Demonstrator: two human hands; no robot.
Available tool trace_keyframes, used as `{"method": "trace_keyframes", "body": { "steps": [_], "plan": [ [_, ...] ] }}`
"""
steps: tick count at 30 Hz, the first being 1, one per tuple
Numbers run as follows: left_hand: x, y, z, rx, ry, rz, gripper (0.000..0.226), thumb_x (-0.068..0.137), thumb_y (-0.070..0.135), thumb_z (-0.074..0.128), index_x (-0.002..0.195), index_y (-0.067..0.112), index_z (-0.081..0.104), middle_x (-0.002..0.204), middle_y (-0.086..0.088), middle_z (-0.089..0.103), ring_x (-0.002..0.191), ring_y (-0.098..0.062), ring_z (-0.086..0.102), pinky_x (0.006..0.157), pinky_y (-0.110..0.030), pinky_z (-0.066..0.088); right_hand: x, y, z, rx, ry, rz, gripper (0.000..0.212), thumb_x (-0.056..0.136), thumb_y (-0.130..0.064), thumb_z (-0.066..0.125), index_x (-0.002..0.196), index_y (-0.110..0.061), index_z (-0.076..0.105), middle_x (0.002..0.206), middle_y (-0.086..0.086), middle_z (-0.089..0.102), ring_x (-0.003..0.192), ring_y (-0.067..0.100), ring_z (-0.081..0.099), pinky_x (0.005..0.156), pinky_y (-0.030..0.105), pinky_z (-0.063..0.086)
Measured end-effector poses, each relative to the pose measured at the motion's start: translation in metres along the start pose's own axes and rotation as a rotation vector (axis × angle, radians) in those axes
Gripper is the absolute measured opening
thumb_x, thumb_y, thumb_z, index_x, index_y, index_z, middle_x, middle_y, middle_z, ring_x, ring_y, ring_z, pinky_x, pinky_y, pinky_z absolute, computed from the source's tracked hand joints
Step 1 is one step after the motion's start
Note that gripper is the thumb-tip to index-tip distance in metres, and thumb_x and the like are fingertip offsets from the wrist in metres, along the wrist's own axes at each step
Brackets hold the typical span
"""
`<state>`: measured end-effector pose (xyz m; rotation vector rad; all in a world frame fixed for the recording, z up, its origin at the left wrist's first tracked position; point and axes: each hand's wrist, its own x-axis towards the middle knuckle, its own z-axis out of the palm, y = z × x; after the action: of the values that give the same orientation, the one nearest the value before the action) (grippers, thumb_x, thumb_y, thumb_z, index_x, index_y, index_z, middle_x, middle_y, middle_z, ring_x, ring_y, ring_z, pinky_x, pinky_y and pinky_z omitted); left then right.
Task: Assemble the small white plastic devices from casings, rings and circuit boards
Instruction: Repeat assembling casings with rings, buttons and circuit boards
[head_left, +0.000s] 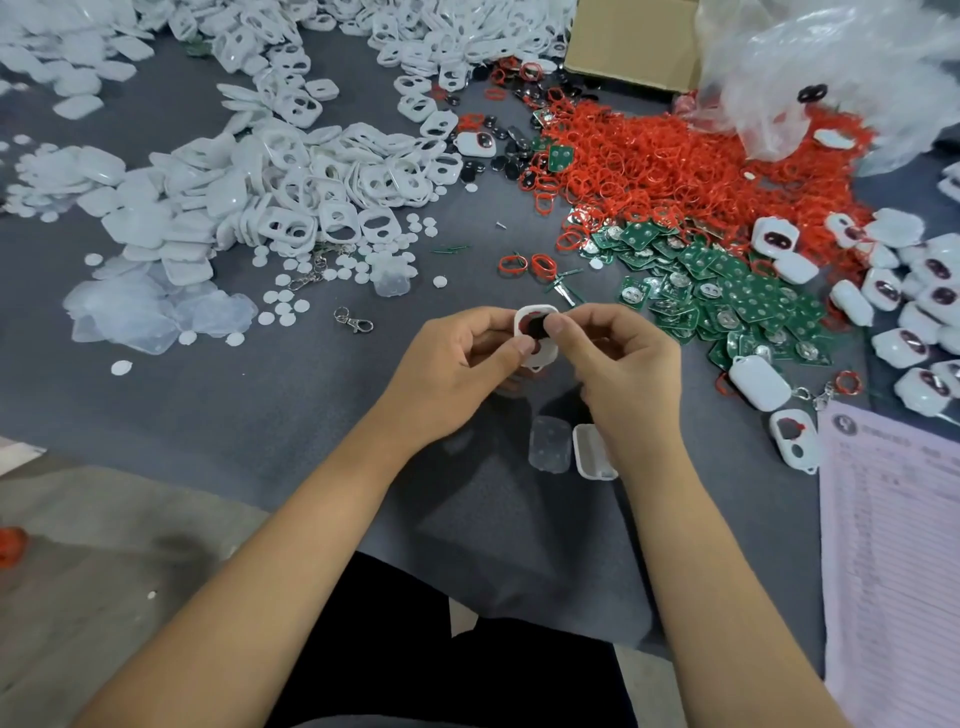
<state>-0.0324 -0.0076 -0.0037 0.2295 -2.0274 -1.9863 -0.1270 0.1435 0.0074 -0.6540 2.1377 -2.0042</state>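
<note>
Clear cover (549, 445) and white shell (592, 453) lay nearest, under right wrist. Left hand (457, 364) and right hand (618, 358) both pinched casing (535, 332) above grey cloth (260, 395). Beyond: boards (727, 291), red rings (675, 156), white casings pile (291, 171).

- Table cover (218, 405): grey cloth, matt.
- Casings (291, 171): white plastic, smooth, slightly glossy.
- Clear covers (549, 446): see-through plastic, shiny.
- Rings (675, 156): thin red rubbery loops.
- Circuit boards (748, 296): green, glossy, with bright metal spots.
- Clasp (354, 320): shiny metal.
- Box (631, 39): brown cardboard, matt.
- Bag (831, 67): crinkled clear plastic film.
- Sheet (893, 545): printed paper.
</note>
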Motion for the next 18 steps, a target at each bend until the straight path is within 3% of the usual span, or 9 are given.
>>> {"method": "trace_keyframes", "body": {
  "steps": [4,9,14,18],
  "plan": [
    [-0.0007,0.0016,-0.0015,-0.003,-0.008,0.014,0.020,0.103,0.020,0.065,0.121,0.024,0.071,0.102,0.003,0.081,0.093,-0.017,0.079,0.073,-0.023,0.061,-0.0001,0.0016,0.0024,-0.066,0.002,-0.031,0.011,0.093,-0.029,0.078,0.085,-0.024,0.071,0.065,-0.016,0.064,0.053,0.001,0.050,0.051,0.014,0.038],
    [-0.0036,0.0065,-0.0017,-0.005,-0.020,0.017,0.020,0.103,0.017,0.064,0.122,0.019,0.070,0.102,0.004,0.081,0.093,-0.015,0.078,0.075,-0.019,0.058,-0.0006,-0.0003,0.0015,-0.050,-0.113,-0.033,0.010,0.100,-0.025,0.068,0.108,-0.023,0.073,0.081,-0.015,0.072,0.060,0.001,0.060,0.055,0.010,0.043],
    [-0.0043,0.0072,0.0021,0.029,-0.006,0.008,0.018,0.104,0.018,0.064,0.120,0.016,0.071,0.098,0.003,0.081,0.089,-0.013,0.078,0.071,-0.023,0.060,-0.0011,-0.0016,0.0017,-0.056,-0.148,-0.036,0.015,0.102,-0.016,0.065,0.099,-0.027,0.075,0.072,-0.017,0.070,0.056,0.000,0.061,0.053,0.010,0.043],
    [-0.0031,0.0053,0.0023,0.072,0.037,-0.010,0.016,0.103,0.021,0.065,0.115,0.013,0.071,0.094,0.002,0.081,0.084,-0.015,0.079,0.067,-0.027,0.062,-0.0023,-0.0027,0.0036,-0.079,-0.148,-0.039,0.012,0.102,-0.013,0.065,0.100,-0.020,0.074,0.073,-0.016,0.070,0.055,0.000,0.061,0.054,0.010,0.043]
  ]
}}
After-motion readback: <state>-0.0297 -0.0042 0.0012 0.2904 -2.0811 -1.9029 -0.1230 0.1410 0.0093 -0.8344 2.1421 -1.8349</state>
